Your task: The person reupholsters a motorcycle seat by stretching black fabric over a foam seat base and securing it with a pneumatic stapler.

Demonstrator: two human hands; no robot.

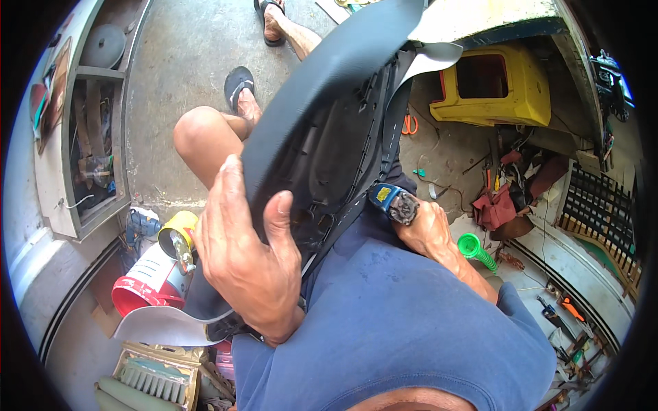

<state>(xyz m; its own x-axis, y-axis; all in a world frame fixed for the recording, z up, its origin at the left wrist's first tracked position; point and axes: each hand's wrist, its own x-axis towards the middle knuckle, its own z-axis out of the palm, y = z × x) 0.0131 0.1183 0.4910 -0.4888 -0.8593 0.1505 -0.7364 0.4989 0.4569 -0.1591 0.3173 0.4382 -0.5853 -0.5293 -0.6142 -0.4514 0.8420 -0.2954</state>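
Note:
A long black motorcycle seat [274, 116] stands tilted on its side across my lap, its hollow underside turned toward my right. Along the underside's rim run loose cover edging and a row of small pale marks like staples. My left hand [250, 264] lies over the seat's near part, fingers stretched out and thumb spread apart. At the right rim, my right hand [428, 226] is closed around a blue tool [386, 196] with a yellow patch and a dark round end, which looks like a staple gun. Its fingertips are hidden, and the tool's nose is against or very near the rim.
At left stand a white and red bucket [144, 284], a yellow can [179, 229] and an open cabinet [103, 144]. A yellow shell [490, 85], orange-handled scissors [409, 123], a green funnel-like piece [473, 246] and red cloth [495, 207] lie at right. Another person's sandalled foot [273, 27] is at the top.

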